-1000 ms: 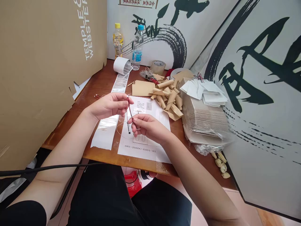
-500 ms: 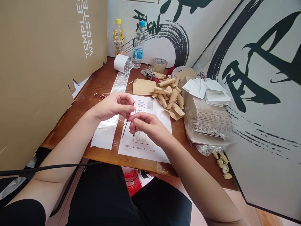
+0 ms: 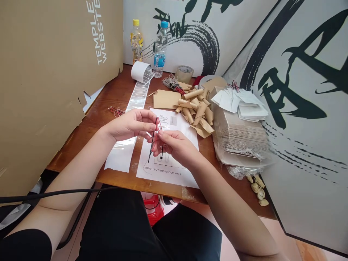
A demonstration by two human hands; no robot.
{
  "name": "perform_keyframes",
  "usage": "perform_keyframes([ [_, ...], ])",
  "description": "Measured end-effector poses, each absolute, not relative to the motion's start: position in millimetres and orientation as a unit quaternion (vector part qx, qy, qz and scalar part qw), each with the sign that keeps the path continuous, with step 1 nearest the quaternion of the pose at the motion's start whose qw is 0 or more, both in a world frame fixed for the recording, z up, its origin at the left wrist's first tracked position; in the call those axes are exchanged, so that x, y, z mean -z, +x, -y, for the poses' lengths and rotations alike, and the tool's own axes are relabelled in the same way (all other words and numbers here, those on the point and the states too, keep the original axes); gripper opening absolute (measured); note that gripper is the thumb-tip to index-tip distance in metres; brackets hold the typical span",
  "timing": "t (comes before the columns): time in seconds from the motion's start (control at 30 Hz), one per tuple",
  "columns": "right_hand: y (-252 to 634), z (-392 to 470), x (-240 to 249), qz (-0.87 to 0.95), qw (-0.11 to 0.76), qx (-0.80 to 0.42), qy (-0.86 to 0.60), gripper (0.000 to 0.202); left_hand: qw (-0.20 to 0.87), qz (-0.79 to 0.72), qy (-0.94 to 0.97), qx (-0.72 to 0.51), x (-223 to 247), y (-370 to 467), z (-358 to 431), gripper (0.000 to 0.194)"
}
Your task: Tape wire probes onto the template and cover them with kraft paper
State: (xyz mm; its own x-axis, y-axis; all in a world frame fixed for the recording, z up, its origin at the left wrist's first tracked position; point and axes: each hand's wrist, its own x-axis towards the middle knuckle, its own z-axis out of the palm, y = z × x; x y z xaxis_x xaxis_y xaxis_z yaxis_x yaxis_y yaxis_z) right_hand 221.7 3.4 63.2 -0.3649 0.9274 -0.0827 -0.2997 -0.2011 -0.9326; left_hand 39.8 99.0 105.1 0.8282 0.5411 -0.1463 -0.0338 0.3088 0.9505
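Wires (image 3: 151, 148), thin, red and black, head view: judged best handled with a light pinch, strands kept untwisted and no tug put on the small dark end piece (image 3: 161, 157). Location: above the printed sheet (image 3: 174, 179), upper bend pinched between thumb and fingertips of the left hand (image 3: 134, 125), 1 dark strand hanging below; the right hand (image 3: 175, 145) pinches lower down, end piece dangling just beneath its fingers, exact contact of each finger not discernible.
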Motion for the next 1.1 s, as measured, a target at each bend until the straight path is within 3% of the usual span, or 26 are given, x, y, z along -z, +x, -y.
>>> perform_keyframes([
  [0.37, 220, -2, -66, 0.434, 0.458, -0.656, -0.415, 0.042, 0.737, -0.288, 0.572, -0.216, -104, 47, -92, 0.025],
  [0.63, 225, -4, -64, 0.439, 0.428, -0.671, -0.416, 0.041, 0.758, -0.293, 0.547, -0.201, -102, 50, -90, 0.039],
  [0.87, 226, -5, -66, 0.413, 0.435, -0.695, -0.397, 0.041, 0.756, -0.267, 0.574, -0.166, -99, 47, -92, 0.026],
  [1.1, 227, -4, -66, 0.409, 0.439, -0.688, -0.408, 0.038, 0.74, -0.278, 0.585, -0.181, -98, 49, -92, 0.03],
])
